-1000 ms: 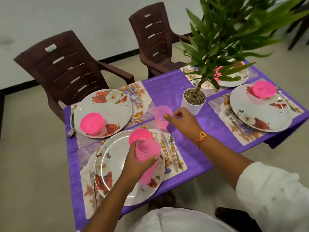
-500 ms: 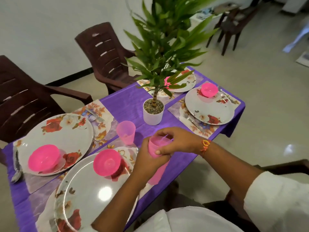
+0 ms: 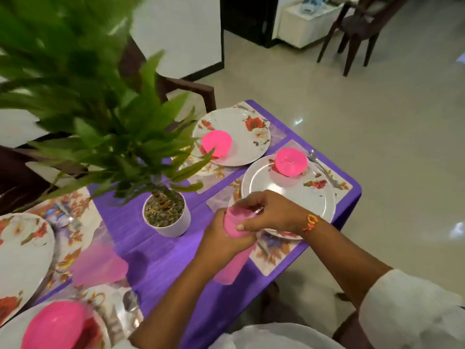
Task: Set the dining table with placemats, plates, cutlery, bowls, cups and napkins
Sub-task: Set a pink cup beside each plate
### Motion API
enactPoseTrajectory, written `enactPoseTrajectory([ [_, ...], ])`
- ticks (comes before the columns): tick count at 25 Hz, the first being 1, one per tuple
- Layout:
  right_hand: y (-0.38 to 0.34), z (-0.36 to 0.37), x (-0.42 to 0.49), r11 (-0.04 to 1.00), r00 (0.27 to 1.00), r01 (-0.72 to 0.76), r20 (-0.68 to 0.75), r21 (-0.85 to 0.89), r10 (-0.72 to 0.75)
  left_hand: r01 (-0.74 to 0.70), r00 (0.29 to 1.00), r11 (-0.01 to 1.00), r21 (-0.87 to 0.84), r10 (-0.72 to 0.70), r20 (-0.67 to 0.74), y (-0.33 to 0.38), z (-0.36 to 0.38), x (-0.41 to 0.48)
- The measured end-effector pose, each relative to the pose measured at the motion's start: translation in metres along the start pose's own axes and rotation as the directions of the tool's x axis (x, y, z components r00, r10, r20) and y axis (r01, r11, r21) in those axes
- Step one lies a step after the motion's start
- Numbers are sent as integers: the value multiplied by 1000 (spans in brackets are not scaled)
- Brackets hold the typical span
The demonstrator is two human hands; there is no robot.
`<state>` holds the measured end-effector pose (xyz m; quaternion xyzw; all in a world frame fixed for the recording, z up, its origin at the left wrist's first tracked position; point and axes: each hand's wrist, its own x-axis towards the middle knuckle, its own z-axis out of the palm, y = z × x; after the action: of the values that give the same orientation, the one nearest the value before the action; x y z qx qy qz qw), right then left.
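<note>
- Gripping the stack of pink cups point(image 3: 227, 268) round its middle, the left hand point(image 3: 224, 240) curls its fingers about it, above the counter's point(image 3: 161, 258) near edge.
- The right hand point(image 3: 271, 212) pinches the topmost rim, thumb against the side.
- The stack's long axis is nearly upright, mouth up, beside the near plate point(image 3: 302, 197).

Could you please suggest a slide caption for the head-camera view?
Left hand and right hand hold stacked pink cups over the purple table, beside a potted plant and floral plates.
</note>
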<state>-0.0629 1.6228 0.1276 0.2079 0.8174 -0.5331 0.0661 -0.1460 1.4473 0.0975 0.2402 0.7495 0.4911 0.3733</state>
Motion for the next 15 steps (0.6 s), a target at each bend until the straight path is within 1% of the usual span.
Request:
enactPoseTrajectory([
  [3, 22, -57, 15, 1000, 997, 17, 80, 18, -18, 142, 989, 980, -140, -137, 46, 18, 37, 24],
  [4, 24, -73, 18, 999, 994, 24, 106, 34, -28, 160, 987, 974, -157, -156, 42, 21, 45, 28],
  [7, 34, -115, 28, 994, 991, 14, 127, 112, -29, 161, 987, 982, -94, -163, -13, 33, 64, 35],
  [10, 45, -147, 33, 972, 999, 7, 40, 236, -17, 139, 989, 984, -110, -144, -42, 44, 77, 37],
  [13, 61, -182, 39, 951, 993, 3, -116, 310, 35, 113, 991, 985, -129, -122, -61, 48, 79, 39],
  [15, 67, -207, 40, 957, 970, -8, -230, 291, 78, 111, 992, 987, -118, -117, -52, 50, 78, 42],
])
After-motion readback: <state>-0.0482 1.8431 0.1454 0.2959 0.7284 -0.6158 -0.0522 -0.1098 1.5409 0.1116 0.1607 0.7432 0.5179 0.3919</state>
